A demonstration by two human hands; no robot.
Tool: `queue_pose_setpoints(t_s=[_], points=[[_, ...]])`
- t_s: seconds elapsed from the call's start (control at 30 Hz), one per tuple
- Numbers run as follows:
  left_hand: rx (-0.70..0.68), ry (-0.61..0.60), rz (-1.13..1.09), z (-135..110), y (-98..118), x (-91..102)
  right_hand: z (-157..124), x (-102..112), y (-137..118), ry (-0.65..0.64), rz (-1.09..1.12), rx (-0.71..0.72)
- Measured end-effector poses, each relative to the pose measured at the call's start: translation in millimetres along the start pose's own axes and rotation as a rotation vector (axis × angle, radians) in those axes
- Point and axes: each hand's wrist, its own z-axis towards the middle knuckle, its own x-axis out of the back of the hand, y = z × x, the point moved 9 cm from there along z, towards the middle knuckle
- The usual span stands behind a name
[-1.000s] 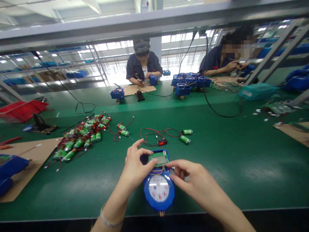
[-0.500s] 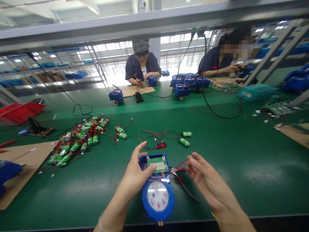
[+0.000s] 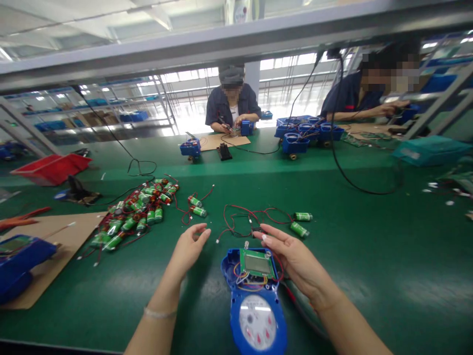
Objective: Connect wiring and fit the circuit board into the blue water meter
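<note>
My left hand (image 3: 190, 249) hovers over the green table left of a blue water meter (image 3: 254, 296), fingers curved and apart with nothing in them. Across the meter's upper right corner reaches my right hand (image 3: 295, 259). Its thumb and fingertips close on a small black display module (image 3: 255, 231) behind the meter, largely covered by the fingers. A green circuit board with a grey screen (image 3: 257, 264) sits tilted in the meter's open top, coloured wires below it. Two green batteries (image 3: 299, 229) on red and black wires lie beyond my right hand. Pliers (image 3: 290, 293) are partly hidden beneath my right forearm.
A heap of wired green batteries (image 3: 129, 222) lies to the left. Another blue meter (image 3: 25, 261) rests on cardboard (image 3: 74, 236) at far left, near a red bin (image 3: 50, 170). Two people work across the table beside several blue housings (image 3: 295, 143). A black cable (image 3: 342, 167) hangs at right.
My left hand has left the circuit board and moved left. My right hand has gone from the red wire beside the meter to the display module. The view has shifted left.
</note>
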Motion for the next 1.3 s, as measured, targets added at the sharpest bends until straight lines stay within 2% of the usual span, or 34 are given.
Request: queue_pose_setpoints(t_s=[0.1, 0.3, 0.47, 0.6, 0.73, 0.83, 1.0, 1.3], points=[[0.082, -0.145, 0.004, 12.7, -14.7, -18.7, 1.3, 1.2, 2.3, 0.004, -0.009, -0.028], [0.194, -0.315, -0.133, 14.6, -18.6, -52.2, -0.8, -2.1, 2.9, -0.017, -0.001, -0.063], [0.274, -0.433, -0.373, 12.2, -9.9, -83.5, 5.2, -2.2, -5.7, 0.035, 0.031, -0.011], [0.279, -0.436, -0.547, 10.6, 3.8, -101.4, 15.4, -6.8, -14.9, 0.06, -0.047, 0.081], [0.255, -0.417, -0.673, 10.0, 11.7, -107.5, 20.1, -19.8, -21.7, -0.02, -0.243, 0.156], [0.247, -0.412, -0.734, 9.0, 12.7, -109.2, 21.0, -22.7, -27.0, -0.018, -0.349, 0.206], [0.252, -0.425, -0.783, 5.7, 13.9, -111.8, 24.4, -25.2, -27.4, 0.018, -0.414, 0.173], [0.247, -0.455, -0.8, 5.5, 14.8, -111.0, 29.1, -34.0, -26.1, -0.005, -0.488, 0.104]])
